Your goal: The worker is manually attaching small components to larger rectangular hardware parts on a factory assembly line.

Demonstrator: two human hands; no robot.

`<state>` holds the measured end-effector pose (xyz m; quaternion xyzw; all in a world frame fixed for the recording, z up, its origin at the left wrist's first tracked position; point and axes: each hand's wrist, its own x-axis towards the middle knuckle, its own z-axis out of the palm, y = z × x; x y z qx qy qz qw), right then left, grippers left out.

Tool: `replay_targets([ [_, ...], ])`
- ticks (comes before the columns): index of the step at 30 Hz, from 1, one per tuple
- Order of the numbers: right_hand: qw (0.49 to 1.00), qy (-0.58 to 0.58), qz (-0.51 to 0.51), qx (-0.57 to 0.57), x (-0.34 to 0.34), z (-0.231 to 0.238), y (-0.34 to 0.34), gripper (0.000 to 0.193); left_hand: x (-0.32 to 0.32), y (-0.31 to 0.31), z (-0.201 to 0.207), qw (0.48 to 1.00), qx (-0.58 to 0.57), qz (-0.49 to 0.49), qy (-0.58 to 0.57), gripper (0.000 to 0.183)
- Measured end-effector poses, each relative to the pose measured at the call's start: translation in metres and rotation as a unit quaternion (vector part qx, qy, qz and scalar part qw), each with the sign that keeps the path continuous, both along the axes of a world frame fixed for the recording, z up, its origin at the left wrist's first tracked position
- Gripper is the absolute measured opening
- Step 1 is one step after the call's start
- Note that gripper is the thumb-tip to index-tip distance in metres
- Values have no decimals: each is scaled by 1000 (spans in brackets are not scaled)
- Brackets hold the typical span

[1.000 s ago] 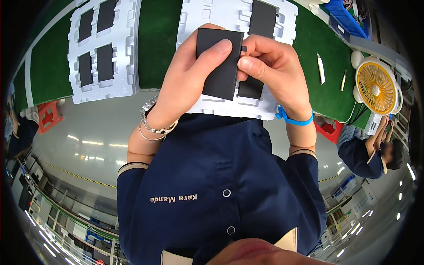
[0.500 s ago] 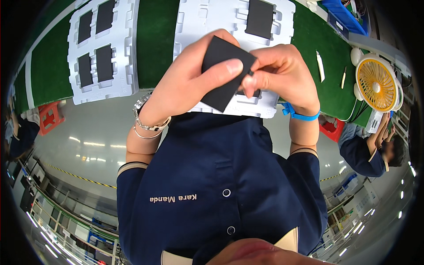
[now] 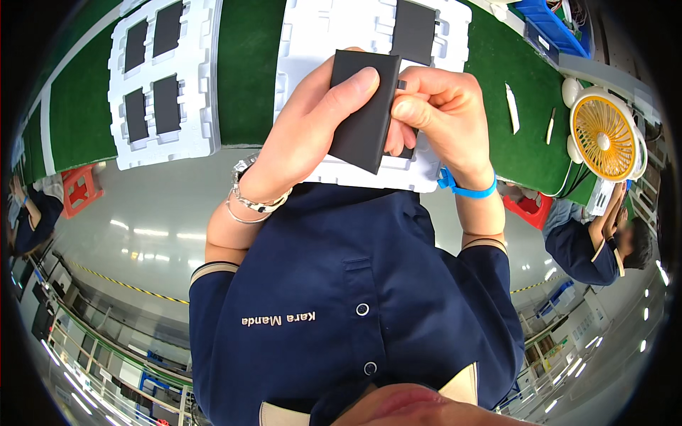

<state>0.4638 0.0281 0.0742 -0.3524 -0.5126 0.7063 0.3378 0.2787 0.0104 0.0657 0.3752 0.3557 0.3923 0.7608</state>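
A flat black rectangular pack (image 3: 361,117), like a battery cell, is held up over a white moulded tray (image 3: 305,42). My left hand (image 3: 312,117) is closed on it, thumb across its face and fingers behind. A small dark tab (image 3: 402,84) juts from its right edge. At that edge my right hand (image 3: 440,106) is pinched, thumb and forefinger beside the tab; whatever lies between the fingertips is hidden. Another black pack (image 3: 414,32) lies in the tray's far right, and part of one more dark piece (image 3: 406,153) shows under my right hand.
Left of me on the green mat (image 3: 249,71), a second white tray (image 3: 206,92) holds several black packs (image 3: 167,103). To the right lie a white-handled cutter (image 3: 512,110), a thin tool (image 3: 550,126), a yellow-and-white fan (image 3: 603,138) and a blue bin (image 3: 558,25). A co-worker (image 3: 590,241) sits at far right.
The held pack has turned more upright and tilted, its right edge now facing up. My right hand has shifted slightly left, still at that edge.
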Motion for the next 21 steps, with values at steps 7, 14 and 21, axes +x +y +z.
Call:
replay_targets([
  [7, 985, -127, -65, 95, 24, -3, 16, 11, 1, 17, -8, 993, 35, 85, 78, 26],
  [14, 689, -481, -22, 542, 37, -16, 50, 47, -19, 76, 30, 931, 50, -7, 361, 23],
  [21, 612, -468, 5, 637, 42, -17, 60, 39, 2, 83, -18, 671, 479, 99, 557, 29],
])
